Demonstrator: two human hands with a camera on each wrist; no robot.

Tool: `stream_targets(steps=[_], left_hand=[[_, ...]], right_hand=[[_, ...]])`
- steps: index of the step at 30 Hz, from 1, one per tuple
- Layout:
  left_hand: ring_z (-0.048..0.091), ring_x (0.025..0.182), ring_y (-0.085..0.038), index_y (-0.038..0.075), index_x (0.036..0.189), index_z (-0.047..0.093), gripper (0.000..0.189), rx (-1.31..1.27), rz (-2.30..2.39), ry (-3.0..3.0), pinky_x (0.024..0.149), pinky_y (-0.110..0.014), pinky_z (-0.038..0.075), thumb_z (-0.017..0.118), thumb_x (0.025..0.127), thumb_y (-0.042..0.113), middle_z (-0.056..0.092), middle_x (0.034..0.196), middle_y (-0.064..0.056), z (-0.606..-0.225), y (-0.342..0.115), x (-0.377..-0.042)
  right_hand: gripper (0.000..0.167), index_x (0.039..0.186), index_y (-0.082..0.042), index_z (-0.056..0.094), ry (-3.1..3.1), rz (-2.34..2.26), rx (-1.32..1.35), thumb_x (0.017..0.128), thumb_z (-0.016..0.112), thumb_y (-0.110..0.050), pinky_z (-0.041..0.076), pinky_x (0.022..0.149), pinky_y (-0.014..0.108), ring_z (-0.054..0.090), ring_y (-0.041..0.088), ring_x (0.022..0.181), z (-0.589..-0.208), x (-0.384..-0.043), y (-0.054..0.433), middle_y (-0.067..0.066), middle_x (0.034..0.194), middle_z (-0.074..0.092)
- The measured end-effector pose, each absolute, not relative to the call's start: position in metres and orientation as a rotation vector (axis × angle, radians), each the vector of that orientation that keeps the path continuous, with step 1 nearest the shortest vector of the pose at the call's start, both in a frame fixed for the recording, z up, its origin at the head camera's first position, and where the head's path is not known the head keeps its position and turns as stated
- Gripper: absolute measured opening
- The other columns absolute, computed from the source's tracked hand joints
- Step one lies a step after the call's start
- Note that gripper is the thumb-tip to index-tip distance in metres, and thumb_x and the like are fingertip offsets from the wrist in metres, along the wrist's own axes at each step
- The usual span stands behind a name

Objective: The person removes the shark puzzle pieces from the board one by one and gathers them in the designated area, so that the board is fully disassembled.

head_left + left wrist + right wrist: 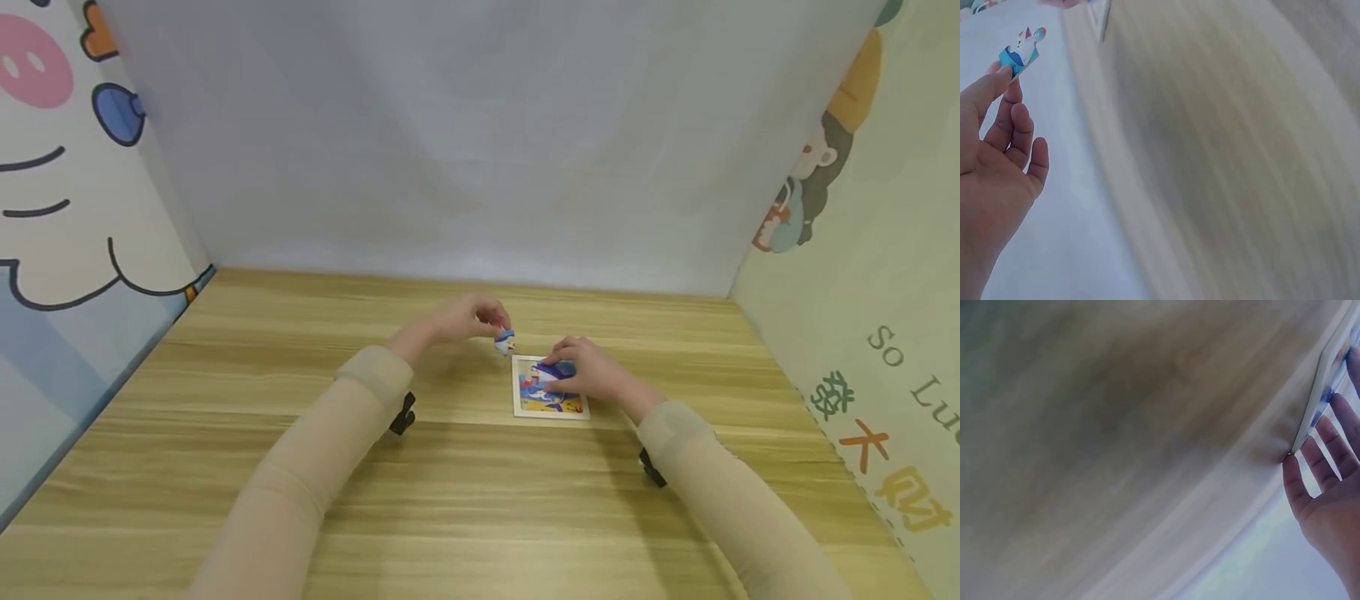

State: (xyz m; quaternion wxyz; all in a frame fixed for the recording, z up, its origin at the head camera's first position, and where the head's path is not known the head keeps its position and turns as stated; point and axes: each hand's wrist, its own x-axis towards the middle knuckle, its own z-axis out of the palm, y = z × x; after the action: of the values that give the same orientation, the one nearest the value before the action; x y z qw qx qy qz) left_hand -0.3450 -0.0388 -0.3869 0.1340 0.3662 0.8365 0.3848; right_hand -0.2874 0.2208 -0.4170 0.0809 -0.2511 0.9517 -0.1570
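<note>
My left hand (463,320) pinches a small jigsaw puzzle piece (505,342) between thumb and forefinger, just beyond the upper left corner of a picture puzzle. In the left wrist view the piece (1021,52) is blue with a white figure on it, and the other fingers curl loosely. The puzzle's white frame (551,416) lies flat on the table and surrounds a colourful sea scene. My right hand (595,372) rests on the right part of the puzzle, hiding some of it. Seen from the right wrist, its fingers (1337,450) spread along the frame edge.
The wood-grain table (480,517) spreads around the puzzle. A pale cloth wall (465,150) stands behind it, with printed panels at the left (45,242) and right (840,275). Dark clips (403,414) sit beneath both wrists.
</note>
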Motion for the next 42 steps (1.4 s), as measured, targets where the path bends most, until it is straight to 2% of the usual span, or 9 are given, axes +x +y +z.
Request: stream_targets(steps=[15,23,30,33,36,39,42], left_hand=[[0.057,0.097,-0.023,0.006,0.103,0.064,0.012,0.881,1.095,2.414,0.09,-0.039,0.045,0.057,0.094,0.012,0.063,0.1,-0.007,-0.369,-0.106,-0.349],[0.058,0.1,-0.024,0.004,0.104,0.063,0.014,0.814,1.018,2.451,0.091,-0.041,0.045,0.057,0.094,0.012,0.064,0.102,-0.01,-0.379,-0.144,-0.352],[0.054,0.112,-0.032,0.002,0.107,0.063,0.016,0.733,0.997,2.469,0.098,-0.048,0.041,0.057,0.094,0.009,0.061,0.114,-0.016,-0.393,-0.166,-0.351],[0.054,0.109,-0.032,0.003,0.107,0.063,0.016,0.72,0.972,2.473,0.096,-0.047,0.041,0.056,0.094,0.008,0.062,0.112,-0.016,-0.398,-0.17,-0.352],[0.056,0.096,-0.027,0.002,0.105,0.063,0.014,0.699,0.97,2.462,0.086,-0.04,0.045,0.056,0.094,0.008,0.063,0.104,-0.014,-0.403,-0.173,-0.352],[0.054,0.087,-0.024,0.001,0.104,0.063,0.014,0.684,0.987,2.452,0.078,-0.034,0.044,0.055,0.094,0.007,0.063,0.097,-0.012,-0.407,-0.174,-0.351],[0.054,0.089,-0.024,0.001,0.104,0.064,0.014,0.656,1.004,2.467,0.082,-0.035,0.043,0.055,0.094,0.007,0.064,0.096,-0.011,-0.41,-0.174,-0.348]], right_hand=[[0.054,0.122,-0.011,0.063,2.826,-0.428,-0.784,0.079,0.074,-0.04,0.035,0.104,0.051,0.044,0.036,0.124,-0.416,-0.287,0.223,0.015,0.133,0.05],[0.057,0.124,-0.011,0.063,2.821,-0.424,-0.809,0.078,0.075,-0.042,0.036,0.103,0.05,0.045,0.035,0.124,-0.416,-0.288,0.225,0.015,0.133,0.05],[0.057,0.124,-0.011,0.062,2.822,-0.41,-0.809,0.078,0.074,-0.043,0.035,0.103,0.051,0.044,0.036,0.124,-0.417,-0.288,0.226,0.015,0.134,0.05],[0.057,0.124,-0.011,0.062,2.825,-0.406,-0.81,0.078,0.074,-0.043,0.035,0.103,0.051,0.044,0.036,0.124,-0.416,-0.289,0.226,0.015,0.133,0.05],[0.057,0.124,-0.011,0.062,2.822,-0.397,-0.806,0.078,0.074,-0.043,0.035,0.103,0.051,0.044,0.035,0.124,-0.416,-0.288,0.225,0.015,0.134,0.049],[0.058,0.125,-0.011,0.062,2.818,-0.391,-0.798,0.079,0.074,-0.043,0.035,0.104,0.051,0.043,0.036,0.125,-0.414,-0.287,0.225,0.015,0.135,0.049],[0.058,0.125,-0.011,0.062,2.818,-0.392,-0.792,0.079,0.074,-0.043,0.035,0.104,0.051,0.043,0.036,0.126,-0.415,-0.287,0.225,0.015,0.135,0.049]])
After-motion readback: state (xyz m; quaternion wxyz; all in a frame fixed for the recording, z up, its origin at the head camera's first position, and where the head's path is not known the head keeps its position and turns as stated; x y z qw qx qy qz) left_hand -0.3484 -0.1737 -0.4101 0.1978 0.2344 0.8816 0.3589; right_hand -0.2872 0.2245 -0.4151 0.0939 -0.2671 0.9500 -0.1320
